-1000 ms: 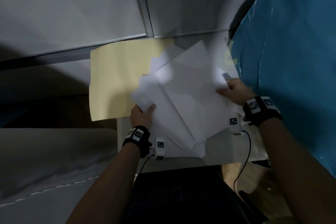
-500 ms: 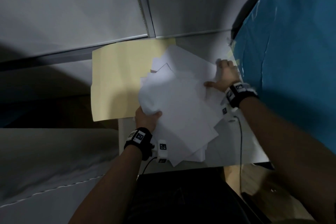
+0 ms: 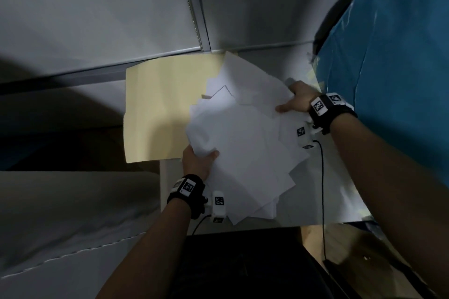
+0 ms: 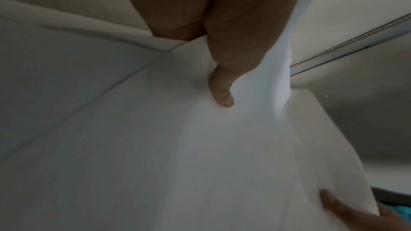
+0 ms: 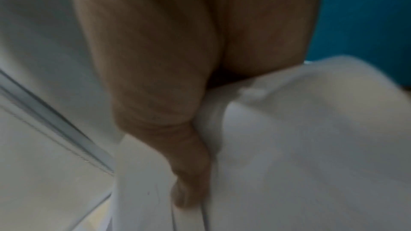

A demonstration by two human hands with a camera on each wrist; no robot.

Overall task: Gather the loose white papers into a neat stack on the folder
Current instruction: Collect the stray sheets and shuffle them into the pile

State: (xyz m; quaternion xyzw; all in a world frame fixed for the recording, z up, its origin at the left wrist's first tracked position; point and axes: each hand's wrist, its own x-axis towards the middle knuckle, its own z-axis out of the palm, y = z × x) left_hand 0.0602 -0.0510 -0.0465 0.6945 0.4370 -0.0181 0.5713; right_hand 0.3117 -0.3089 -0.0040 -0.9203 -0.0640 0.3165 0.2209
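A fanned bundle of white papers (image 3: 243, 143) lies skewed across the right part of the pale yellow folder (image 3: 160, 104) and the white desk. My left hand (image 3: 200, 156) grips the bundle's near left corner, thumb (image 4: 221, 94) on top. At the far right edge my right hand (image 3: 295, 102) pinches the sheets, its thumb (image 5: 189, 178) laid over the papers (image 5: 300, 147). The sheets (image 4: 200, 155) stick out at different angles, corners uneven. The fingers of both hands are hidden under the paper.
A blue sheeted wall (image 3: 393, 80) stands close on the right. Grey partition panels (image 3: 97, 19) rise behind the folder. The white desk's (image 3: 315, 201) front edge runs just beyond the papers, with a dark gap and my lap below. Wrist-camera cables (image 3: 322, 189) hang down.
My right hand went from the bundle's right side to its far right edge and took hold there. The sheets slid together, more toward the folder. The left hand kept its grip.
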